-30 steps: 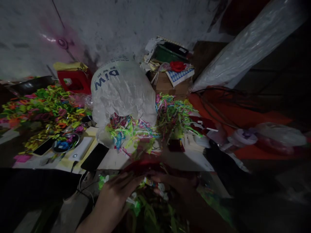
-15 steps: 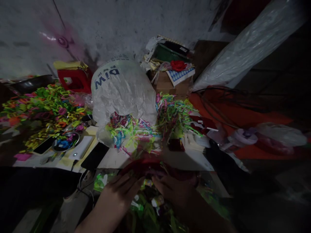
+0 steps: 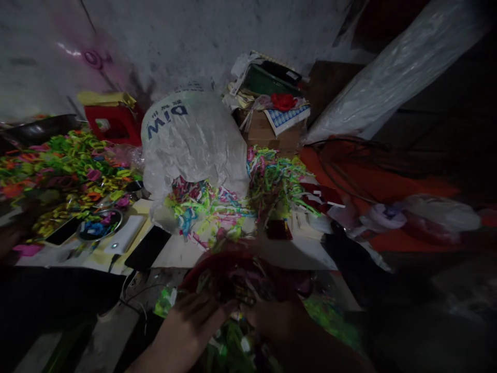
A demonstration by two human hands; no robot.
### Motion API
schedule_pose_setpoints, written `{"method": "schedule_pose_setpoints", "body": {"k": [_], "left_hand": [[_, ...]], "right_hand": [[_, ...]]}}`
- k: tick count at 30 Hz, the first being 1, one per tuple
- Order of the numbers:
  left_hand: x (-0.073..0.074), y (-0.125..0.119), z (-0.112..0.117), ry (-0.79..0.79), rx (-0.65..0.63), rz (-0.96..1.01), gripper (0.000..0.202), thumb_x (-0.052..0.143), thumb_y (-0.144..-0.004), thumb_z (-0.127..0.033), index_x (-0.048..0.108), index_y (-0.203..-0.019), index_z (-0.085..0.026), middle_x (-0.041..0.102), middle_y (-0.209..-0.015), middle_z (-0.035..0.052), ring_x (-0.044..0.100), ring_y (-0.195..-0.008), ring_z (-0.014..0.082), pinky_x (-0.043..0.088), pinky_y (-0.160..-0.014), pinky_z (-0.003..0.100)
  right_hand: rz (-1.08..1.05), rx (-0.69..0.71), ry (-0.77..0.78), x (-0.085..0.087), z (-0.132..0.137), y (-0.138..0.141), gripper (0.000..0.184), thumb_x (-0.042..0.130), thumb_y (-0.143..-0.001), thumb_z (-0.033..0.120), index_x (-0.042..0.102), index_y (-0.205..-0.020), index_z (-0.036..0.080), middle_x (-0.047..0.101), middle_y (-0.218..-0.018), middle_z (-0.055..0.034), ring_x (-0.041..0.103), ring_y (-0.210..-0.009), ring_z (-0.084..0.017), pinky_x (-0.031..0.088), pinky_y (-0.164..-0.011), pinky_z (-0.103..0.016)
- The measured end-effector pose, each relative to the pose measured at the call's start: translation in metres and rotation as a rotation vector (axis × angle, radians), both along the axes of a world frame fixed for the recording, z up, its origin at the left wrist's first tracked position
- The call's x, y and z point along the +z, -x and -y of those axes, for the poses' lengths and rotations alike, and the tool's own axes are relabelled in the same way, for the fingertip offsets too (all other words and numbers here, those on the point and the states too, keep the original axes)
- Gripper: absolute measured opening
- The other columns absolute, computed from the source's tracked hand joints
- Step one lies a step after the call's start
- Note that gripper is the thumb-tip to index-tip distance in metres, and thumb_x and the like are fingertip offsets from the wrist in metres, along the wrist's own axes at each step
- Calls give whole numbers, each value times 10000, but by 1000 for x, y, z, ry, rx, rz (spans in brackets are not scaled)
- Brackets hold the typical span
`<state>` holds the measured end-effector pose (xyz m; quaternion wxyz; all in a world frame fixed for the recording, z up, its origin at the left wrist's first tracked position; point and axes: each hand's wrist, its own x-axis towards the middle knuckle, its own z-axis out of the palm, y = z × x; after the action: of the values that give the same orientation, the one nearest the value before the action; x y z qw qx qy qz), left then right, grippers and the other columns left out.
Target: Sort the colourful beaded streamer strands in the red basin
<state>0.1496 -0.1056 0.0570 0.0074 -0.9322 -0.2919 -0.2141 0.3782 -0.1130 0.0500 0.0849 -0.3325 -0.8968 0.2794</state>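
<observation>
My left hand (image 3: 192, 321) and my right hand (image 3: 274, 318) meet low in the middle, fingertips close together over a dim heap of green and white strips (image 3: 233, 344). Both hands are curled inward and seem to pinch small pieces between them; what exactly they hold is too dark to name. Just beyond my fingers sits a red bowl (image 3: 217, 267) filled with tangled bits.
A large white plastic bag (image 3: 190, 140) spills coloured strips (image 3: 205, 207) onto pale boards. More bright strips (image 3: 66, 160) lie at left, near a small dish (image 3: 99, 225), a white box (image 3: 124, 235) and a black phone (image 3: 149, 248). A cardboard box (image 3: 267, 132) stands behind.
Both hands have slid slightly down and nearer to me, and the red bowl now shows more fully beyond them. The view shifted a little.
</observation>
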Motion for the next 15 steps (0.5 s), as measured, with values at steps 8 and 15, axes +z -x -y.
{"method": "schedule_pose_setpoints", "body": {"k": [8,15], "left_hand": [[-13,-6,6,164,-99,111,379,132,-990,-260,499,-1048,-185,686,-810,28,666,-695,146,514,-616,229],[15,15,3,392,255,180,236,305,-965,-308,505,-1019,-193,687,-815,24,677,-691,134,505,-566,161]], "right_hand": [[290,-8,377,48,-18,-26,156,549,-692,86,668,-763,156,679,-688,-23,626,-612,-147,273,-422,-176],[-85,-808,-229,71,-101,-93,196,475,-769,179,663,-822,162,599,-583,-18,556,-561,-157,420,-600,-260]]}}
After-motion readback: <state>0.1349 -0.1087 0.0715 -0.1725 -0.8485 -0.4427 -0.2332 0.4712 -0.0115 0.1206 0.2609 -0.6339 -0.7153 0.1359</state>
